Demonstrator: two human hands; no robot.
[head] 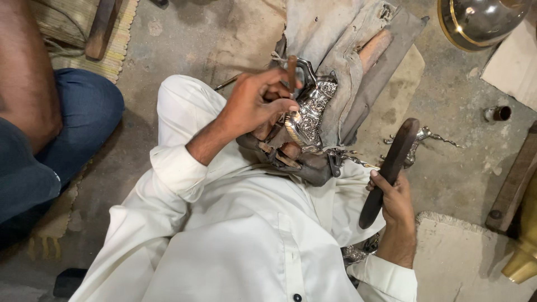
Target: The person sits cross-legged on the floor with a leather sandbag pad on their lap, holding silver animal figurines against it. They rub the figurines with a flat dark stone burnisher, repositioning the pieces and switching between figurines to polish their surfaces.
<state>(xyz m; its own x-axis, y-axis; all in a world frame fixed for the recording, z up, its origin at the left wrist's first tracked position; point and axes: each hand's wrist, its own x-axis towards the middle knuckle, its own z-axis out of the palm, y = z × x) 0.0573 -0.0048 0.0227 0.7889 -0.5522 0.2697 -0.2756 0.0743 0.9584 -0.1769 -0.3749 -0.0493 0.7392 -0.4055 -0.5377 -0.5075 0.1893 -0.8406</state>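
I sit on the floor in white clothes. My left hand (254, 100) pinches a thin brown punch (292, 71), held upright with its tip on an ornate silver metal piece (311, 112). That piece rests on a dark block (305, 165) in my lap, with grey cloth (347, 50) draped behind it. My right hand (394, 196) grips a dark wooden mallet (389, 168), raised to the right of the silver piece and apart from it.
Another person's arm and blue-trousered knee (67, 117) are at the left. A second silver ornament (428, 137) lies on the concrete floor at right. A round metal vessel (481, 19), a small cup (498, 113), a brass object (523, 257) and mats surround me.
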